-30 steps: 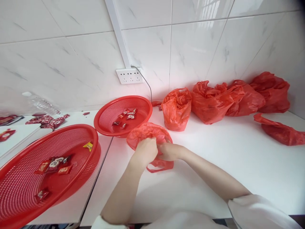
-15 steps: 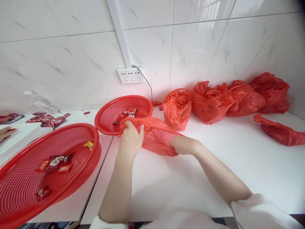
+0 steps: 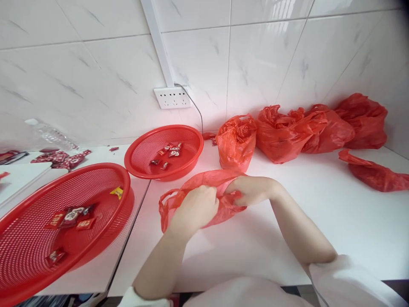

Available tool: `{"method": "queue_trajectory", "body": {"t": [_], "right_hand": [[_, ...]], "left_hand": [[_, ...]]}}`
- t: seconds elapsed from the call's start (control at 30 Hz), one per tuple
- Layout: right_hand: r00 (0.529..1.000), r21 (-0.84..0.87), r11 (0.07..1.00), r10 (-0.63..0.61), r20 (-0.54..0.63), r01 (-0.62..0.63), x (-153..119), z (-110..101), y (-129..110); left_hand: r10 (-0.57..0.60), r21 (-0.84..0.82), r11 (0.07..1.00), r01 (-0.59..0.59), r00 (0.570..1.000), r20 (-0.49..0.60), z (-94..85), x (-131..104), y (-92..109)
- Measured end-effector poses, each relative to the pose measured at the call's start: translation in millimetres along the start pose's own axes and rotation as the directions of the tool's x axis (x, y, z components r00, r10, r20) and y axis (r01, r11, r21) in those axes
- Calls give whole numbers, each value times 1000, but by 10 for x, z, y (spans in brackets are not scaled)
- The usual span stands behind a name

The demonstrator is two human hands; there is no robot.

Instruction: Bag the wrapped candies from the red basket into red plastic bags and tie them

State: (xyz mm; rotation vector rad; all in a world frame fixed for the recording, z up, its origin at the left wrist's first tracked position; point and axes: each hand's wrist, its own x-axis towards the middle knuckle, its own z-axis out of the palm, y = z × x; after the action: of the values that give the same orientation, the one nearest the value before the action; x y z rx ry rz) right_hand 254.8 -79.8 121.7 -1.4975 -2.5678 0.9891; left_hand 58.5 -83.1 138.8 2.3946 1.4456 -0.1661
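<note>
A thin red plastic bag [image 3: 220, 217] lies spread over the white table before me, its mouth partly open and one handle loop out to the left. My left hand [image 3: 200, 207] is closed on the near side of its rim, knuckles up. My right hand [image 3: 247, 189] grips the bag at its right end, fingers curled into the plastic. Fingertips of both hands are partly hidden by the film and by the hands themselves. Just behind the bag stands a small red mesh basket [image 3: 134, 160] with several wrapped snacks [image 3: 174, 149] in it.
A larger red basket [image 3: 105, 168] at left holds several wrapped snacks [image 3: 72, 216]. Filled red bags [image 3: 238, 143] line the tiled wall, and a flatter red bag [image 3: 377, 172] lies at right. A clear bottle [image 3: 54, 135], red packets [image 3: 62, 158] and a wall socket [image 3: 172, 98] are behind.
My left hand has moved right and nearer to me, from the bag's far left edge to its near rim. The bag has shifted off the small basket. My right hand has come out of the bag's folds.
</note>
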Motion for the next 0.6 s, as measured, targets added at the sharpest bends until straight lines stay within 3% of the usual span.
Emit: {"method": "queue_trajectory", "body": {"t": [0.07, 0.13, 0.23, 0.27, 0.33, 0.4, 0.5, 0.6], "right_hand": [[998, 22, 998, -55, 15, 54, -6, -7, 43], [997, 52, 997, -63, 45, 61, -9, -29, 94], [985, 22, 985, 172, -2, -172, 11, -52, 187], [953, -22, 955, 294, -68, -296, 25, -52, 218], [847, -114, 852, 477, -234, -511, 64, -42, 264], [770, -188, 769, 521, -369, -611, 115, -21, 273], [781, -259, 797, 372, -502, -546, 224, 47, 206], [873, -187, 933, 200, -444, -308, 372, 195, 111]], "left_hand": [[-94, 24, 995, 93, 994, 54, 87, 242, -101], [-157, 25, 987, 157, 987, 31, 149, 447, -226], [-295, 11, 955, 295, 955, 4, 188, 607, -376], [-350, 14, 937, 350, 937, 14, 193, 625, -404], [-411, 29, 911, 411, 911, 41, 205, 630, -427], [-396, 40, 918, 395, 917, 51, 233, 627, -413], [-370, 58, 928, 368, 929, 34, 288, 643, -359], [-340, 56, 939, 341, 940, -28, 311, 658, -300]]}}
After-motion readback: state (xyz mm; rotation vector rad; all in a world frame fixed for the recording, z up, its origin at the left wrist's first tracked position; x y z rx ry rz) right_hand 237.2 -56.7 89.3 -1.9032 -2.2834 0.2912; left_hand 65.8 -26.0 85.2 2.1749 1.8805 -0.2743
